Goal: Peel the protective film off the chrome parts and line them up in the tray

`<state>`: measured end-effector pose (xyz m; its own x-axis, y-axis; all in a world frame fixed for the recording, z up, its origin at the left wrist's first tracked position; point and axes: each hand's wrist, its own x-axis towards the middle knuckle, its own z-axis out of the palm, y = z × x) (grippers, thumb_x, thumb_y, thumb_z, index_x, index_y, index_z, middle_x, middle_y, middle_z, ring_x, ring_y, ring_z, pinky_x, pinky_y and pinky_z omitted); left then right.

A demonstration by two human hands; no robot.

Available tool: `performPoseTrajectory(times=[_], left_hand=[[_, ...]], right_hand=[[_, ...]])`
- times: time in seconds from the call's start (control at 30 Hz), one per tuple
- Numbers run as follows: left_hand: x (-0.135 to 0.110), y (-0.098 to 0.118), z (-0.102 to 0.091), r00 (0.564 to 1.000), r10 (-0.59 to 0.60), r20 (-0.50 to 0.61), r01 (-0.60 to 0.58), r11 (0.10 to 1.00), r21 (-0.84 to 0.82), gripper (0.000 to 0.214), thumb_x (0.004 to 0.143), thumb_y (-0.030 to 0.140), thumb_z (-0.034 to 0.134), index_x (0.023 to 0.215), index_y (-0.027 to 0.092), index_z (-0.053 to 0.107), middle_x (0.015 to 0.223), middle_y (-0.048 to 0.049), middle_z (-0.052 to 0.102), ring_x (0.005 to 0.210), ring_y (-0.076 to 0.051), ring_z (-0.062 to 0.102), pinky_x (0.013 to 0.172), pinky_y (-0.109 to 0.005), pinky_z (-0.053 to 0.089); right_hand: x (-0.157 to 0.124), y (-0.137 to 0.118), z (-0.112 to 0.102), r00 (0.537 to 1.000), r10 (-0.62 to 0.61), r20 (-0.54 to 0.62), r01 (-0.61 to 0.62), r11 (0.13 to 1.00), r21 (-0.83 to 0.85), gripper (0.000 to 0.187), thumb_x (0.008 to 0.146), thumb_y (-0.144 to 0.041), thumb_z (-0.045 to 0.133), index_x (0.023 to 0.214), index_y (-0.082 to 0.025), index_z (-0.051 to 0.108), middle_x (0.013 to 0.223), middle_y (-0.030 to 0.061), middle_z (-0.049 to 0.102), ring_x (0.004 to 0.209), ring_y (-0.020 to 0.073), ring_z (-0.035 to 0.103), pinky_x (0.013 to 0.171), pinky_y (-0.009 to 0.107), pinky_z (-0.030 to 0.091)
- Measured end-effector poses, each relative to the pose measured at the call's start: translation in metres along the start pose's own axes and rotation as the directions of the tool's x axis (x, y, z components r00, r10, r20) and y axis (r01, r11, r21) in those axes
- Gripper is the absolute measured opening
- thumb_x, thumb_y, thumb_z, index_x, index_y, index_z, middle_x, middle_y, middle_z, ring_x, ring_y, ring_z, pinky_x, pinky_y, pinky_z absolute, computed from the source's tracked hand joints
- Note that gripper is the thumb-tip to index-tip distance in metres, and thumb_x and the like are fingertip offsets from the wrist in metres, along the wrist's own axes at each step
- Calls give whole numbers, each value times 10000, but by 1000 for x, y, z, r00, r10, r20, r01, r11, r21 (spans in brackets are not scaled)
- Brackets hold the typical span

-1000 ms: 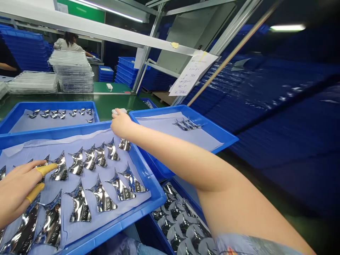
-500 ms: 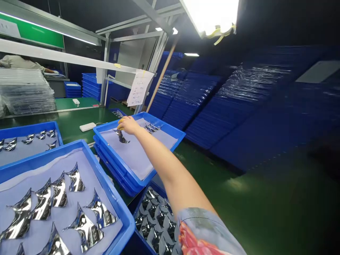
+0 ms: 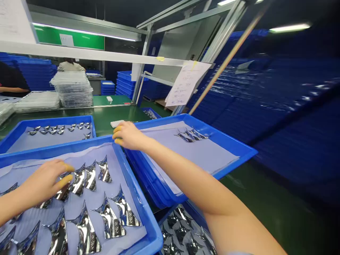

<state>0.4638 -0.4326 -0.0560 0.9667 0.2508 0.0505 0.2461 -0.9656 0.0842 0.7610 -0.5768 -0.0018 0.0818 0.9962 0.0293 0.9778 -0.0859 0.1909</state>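
Head view, right hand (image 3: pixel 128 136) above tray rim (image 3: pixel 135 198)

The left hand (image 3: pixel 44 180) hides the foil pouches (image 3: pixel 90 177) beneath its fingers, and the bottom edge cuts off the near blue tray's (image 3: pixel 138 212) front rows. The handwriting on the hanging sheet (image 3: pixel 187 83) seems too blurred to read.

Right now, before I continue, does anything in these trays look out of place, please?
Yes: the silver pouches in the right blue tray lie bunched and overlapping, unlike the spaced pouches in the nearer blue tray.
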Motion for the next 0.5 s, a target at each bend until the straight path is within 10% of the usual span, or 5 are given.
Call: performPoseTrajectory(times=[0.2, 0.5], left_hand=[[77, 29, 22, 988, -15, 153, 4, 998, 70, 202, 920, 344, 606, 981, 159, 661, 1104, -79, 664, 1044, -232, 616, 930, -465, 494], [89, 33, 26, 977, -91, 194, 76, 994, 85, 207, 936, 316, 589, 1075, 171, 642, 1149, -85, 646, 1021, -223, 625, 896, -444, 525]], right_hand=[[21, -84, 35, 966, -173, 190, 177, 984, -6, 142, 856, -203, 654, 958, -142, 732, 1108, 106, 697, 1201, 276, 510, 1068, 455, 313], [34, -77, 48, 963, -167, 213, 177, 984, -27, 142, 933, -254, 600, 1005, -158, 677, 1130, 61, 654, 1217, 251, 511, 1089, 510, 303]])
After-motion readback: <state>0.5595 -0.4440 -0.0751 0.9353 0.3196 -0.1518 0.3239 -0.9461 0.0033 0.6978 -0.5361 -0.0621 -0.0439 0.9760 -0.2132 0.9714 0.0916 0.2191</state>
